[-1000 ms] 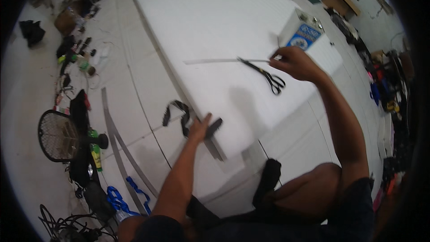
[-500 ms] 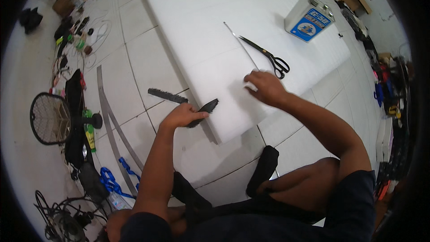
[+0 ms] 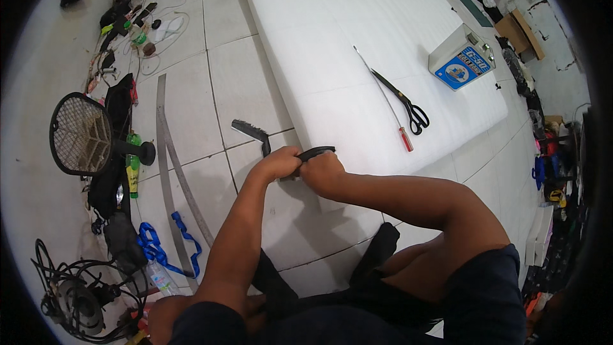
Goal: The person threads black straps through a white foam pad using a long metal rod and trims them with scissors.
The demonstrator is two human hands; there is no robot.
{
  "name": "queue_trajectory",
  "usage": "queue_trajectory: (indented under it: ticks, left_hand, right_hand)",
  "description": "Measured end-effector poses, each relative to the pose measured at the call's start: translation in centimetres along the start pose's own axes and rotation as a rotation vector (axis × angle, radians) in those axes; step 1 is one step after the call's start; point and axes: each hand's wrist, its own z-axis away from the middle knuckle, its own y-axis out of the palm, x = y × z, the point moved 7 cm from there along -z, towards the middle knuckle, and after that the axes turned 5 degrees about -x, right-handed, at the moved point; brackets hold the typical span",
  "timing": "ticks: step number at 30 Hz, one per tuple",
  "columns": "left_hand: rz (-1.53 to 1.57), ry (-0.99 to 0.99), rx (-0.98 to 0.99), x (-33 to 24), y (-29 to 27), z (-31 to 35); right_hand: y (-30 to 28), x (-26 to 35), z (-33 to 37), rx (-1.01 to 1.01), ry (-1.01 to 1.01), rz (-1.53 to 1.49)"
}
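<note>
Black strip is pinched by the left hand and the right hand, close together near the white slab, one end bending out leftward.

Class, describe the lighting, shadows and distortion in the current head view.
Head view: black rim, with tile lines on the floor bending; the white slab bright, almost washed out; a soft shadow on the floor below the right hand; the scissors fairly crisp.
</note>
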Motion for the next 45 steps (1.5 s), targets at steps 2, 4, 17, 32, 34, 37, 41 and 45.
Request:
queue_trajectory:
  ticks: [2, 4, 17, 32, 34, 37, 41, 45]
  left_hand:
    - [0.264, -0.022, 0.031, 2.4, 0.0, -0.6]
    - [0.238, -0.044, 0.060, 2.3, 0.4, -0.8]
    - [0.202, 0.186, -0.237, 0.7, -0.7, -0.2]
    - [0.130, 0.304, -0.236, -0.3, 0.5, 0.9]
    - [0.136, 0.352, -0.258, -0.5, 0.6, 1.1]
    - [-0.056, 0.310, -0.346, -1.4, 0.9, 2.1]
    - [-0.196, 0.379, -0.456, -1.6, 0.9, 2.6]
    - [-0.108, 0.343, -0.519, -1.3, 1.5, 2.3]
  right_hand:
    - [-0.4, 0.6, -0.5, -0.034, -0.049, 0.045]
    - [0.4, -0.1, -0.6, -0.111, -0.063, 0.030]
    - [-0.2, 0.3, 2.3, -0.492, -0.547, 0.024]
    - [-3.2, -3.7, 2.9, -0.498, -0.485, -0.177]
    - [-3.7, -5.2, 2.8, -0.495, -0.383, -0.212]
    - [-3.6, -6.4, 2.5, -0.489, -0.365, -0.271]
    - [-3.6, -6.6, 0.6, -0.491, -0.251, -0.414]
    - [-2.6, -7.1, 0.3, -0.546, -0.204, -0.458]
